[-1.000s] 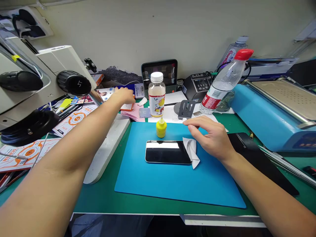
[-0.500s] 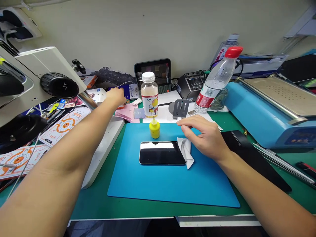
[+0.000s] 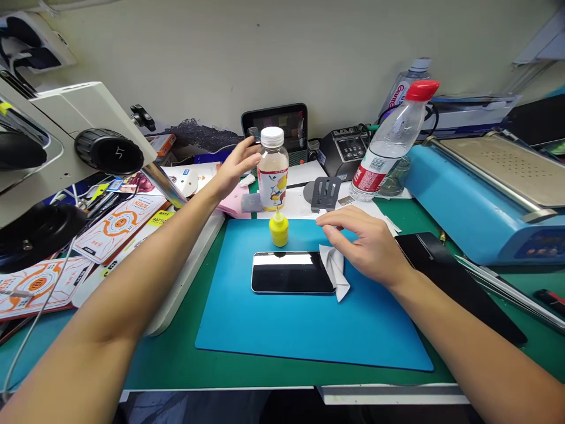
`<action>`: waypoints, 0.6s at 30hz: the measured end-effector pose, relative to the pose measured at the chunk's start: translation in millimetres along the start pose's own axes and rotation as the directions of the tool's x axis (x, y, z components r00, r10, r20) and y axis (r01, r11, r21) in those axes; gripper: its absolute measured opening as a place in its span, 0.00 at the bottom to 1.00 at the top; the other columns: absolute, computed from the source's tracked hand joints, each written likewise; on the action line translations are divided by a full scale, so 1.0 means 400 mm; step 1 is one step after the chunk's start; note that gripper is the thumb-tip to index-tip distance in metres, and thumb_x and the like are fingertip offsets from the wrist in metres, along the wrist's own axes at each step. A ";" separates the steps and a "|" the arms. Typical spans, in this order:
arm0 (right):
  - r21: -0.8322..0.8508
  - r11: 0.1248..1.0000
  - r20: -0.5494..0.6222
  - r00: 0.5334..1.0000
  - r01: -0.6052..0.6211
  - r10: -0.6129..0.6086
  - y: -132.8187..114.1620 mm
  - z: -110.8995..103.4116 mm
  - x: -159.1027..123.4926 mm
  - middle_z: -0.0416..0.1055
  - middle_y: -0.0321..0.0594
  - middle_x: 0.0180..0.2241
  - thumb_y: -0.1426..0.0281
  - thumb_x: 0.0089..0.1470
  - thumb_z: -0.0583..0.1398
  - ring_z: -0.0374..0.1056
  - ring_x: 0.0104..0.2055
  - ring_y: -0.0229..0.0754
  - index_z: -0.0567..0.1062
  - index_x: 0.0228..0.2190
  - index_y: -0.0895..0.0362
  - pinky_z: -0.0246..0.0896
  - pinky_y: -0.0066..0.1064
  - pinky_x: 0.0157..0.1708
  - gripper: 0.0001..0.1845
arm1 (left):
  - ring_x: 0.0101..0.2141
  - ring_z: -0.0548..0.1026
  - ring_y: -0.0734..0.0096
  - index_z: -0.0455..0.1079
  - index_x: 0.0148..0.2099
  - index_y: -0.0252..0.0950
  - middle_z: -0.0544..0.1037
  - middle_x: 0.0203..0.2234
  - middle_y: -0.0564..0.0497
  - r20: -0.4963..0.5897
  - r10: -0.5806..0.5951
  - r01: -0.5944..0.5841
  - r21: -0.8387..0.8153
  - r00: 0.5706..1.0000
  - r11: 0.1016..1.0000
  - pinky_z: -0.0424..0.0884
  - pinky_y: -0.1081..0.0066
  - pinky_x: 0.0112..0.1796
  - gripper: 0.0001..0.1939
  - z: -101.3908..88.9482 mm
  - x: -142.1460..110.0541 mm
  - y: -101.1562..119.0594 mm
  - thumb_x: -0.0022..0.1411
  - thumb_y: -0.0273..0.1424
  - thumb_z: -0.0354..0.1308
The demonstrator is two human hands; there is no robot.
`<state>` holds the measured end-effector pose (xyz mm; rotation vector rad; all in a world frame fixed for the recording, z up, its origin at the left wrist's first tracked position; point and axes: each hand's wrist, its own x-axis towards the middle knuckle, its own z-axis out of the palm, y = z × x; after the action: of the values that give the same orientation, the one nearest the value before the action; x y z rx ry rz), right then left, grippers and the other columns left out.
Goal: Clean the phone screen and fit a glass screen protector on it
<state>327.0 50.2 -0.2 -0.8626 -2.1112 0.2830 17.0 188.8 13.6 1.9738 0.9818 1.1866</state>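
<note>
My left hand (image 3: 238,165) is raised at the left side of a clear bottle (image 3: 272,176) with a white cap and a fruit label. Its fingers are spread and hold nothing; whether a fingertip touches the bottle I cannot tell. Above the right part of the blue mat (image 3: 309,330) my right hand (image 3: 364,241) hangs loosely bent, thumb apart from the index finger, with nothing visible in it. Left of it lies a phone (image 3: 291,274), glossy dark face up, with a white cloth (image 3: 335,271) over its right end. A small yellow dropper bottle (image 3: 279,229) stands behind the phone.
A microscope stand (image 3: 88,129) juts in from the left, beside orange-printed boxes (image 3: 121,224). Further back are a dark screen (image 3: 276,123), a grey phone holder (image 3: 325,193) and a red-capped bottle (image 3: 388,147). A blue heating machine (image 3: 481,200) occupies the right.
My left hand has moved right, from the clutter at the back left to the fruit-label bottle, and its fingers have spread. My right hand stays almost in place.
</note>
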 end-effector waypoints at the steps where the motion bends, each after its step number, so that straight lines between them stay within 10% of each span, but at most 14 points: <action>1: -0.006 1.000 0.000 1.000 -0.003 0.003 0.001 0.000 0.000 0.82 0.41 0.39 0.73 0.64 0.60 0.76 0.43 0.46 0.80 0.38 0.55 0.70 0.40 0.46 0.07 | 0.63 0.70 0.48 0.62 0.65 0.40 0.71 0.63 0.40 0.037 0.002 0.001 -0.075 0.999 0.997 0.70 0.53 0.59 0.38 0.014 0.001 0.004 0.61 0.57 0.58; 5: -0.011 1.000 0.005 1.000 -0.007 0.007 0.003 -0.003 -0.001 0.82 0.41 0.40 0.73 0.64 0.60 0.76 0.44 0.47 0.80 0.38 0.55 0.71 0.40 0.46 0.07 | 0.55 0.77 0.48 0.65 0.57 0.39 0.78 0.53 0.42 0.052 0.012 -0.007 -0.087 0.999 0.996 0.75 0.54 0.53 0.37 0.058 -0.002 0.021 0.50 0.50 0.71; 9: -0.008 1.000 0.012 1.000 -0.012 0.012 0.002 -0.004 -0.002 0.82 0.41 0.39 0.73 0.64 0.60 0.77 0.44 0.47 0.81 0.38 0.55 0.71 0.40 0.46 0.07 | 0.48 0.80 0.50 0.67 0.49 0.37 0.79 0.45 0.45 -0.186 -0.042 0.061 0.099 0.982 0.993 0.76 0.55 0.49 0.30 0.066 -0.004 0.032 0.48 0.44 0.73; 13: -0.002 1.000 0.007 1.000 -0.009 0.009 0.001 -0.004 -0.001 0.82 0.41 0.39 0.73 0.64 0.60 0.77 0.44 0.47 0.80 0.38 0.54 0.71 0.41 0.46 0.07 | 0.51 0.78 0.50 0.65 0.48 0.39 0.78 0.49 0.45 -0.528 -0.022 0.193 0.271 0.849 0.943 0.73 0.54 0.54 0.30 0.043 0.009 0.045 0.49 0.43 0.74; 18: 0.003 1.000 0.003 1.000 -0.010 0.010 0.000 -0.006 0.001 0.82 0.40 0.39 0.72 0.64 0.60 0.77 0.43 0.47 0.80 0.38 0.53 0.72 0.41 0.45 0.07 | 0.55 0.76 0.46 0.63 0.49 0.41 0.78 0.52 0.43 -0.640 -0.072 0.380 0.358 0.765 0.853 0.69 0.52 0.59 0.34 0.005 0.020 0.044 0.47 0.46 0.75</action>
<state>328.5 50.2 1.5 -0.8710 -2.1090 0.2928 26.0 186.0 30.4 1.7299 1.9587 1.5891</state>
